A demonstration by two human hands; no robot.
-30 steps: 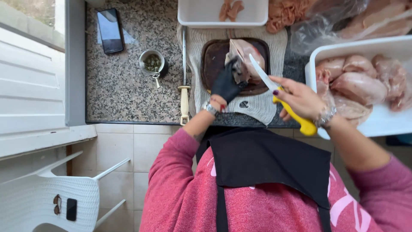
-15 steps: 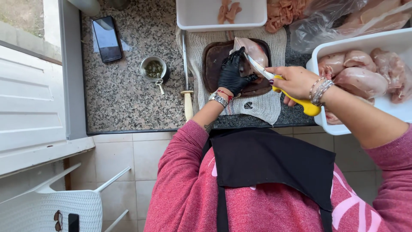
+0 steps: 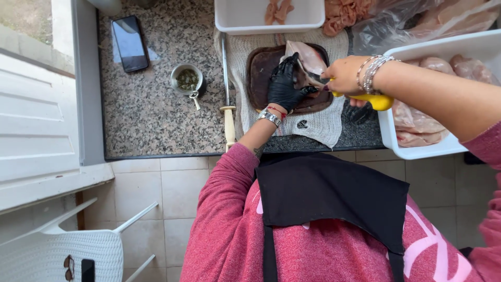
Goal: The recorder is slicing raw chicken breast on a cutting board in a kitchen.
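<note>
On cutting board, chicken piece under left hand, knife beside

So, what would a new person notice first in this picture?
Probably the left hand in a black glove, pressing a piece of raw meat on the dark cutting board. Beside it, the bare right hand grips a yellow-handled knife. At the right edge stands a white tray of raw chicken.
</note>
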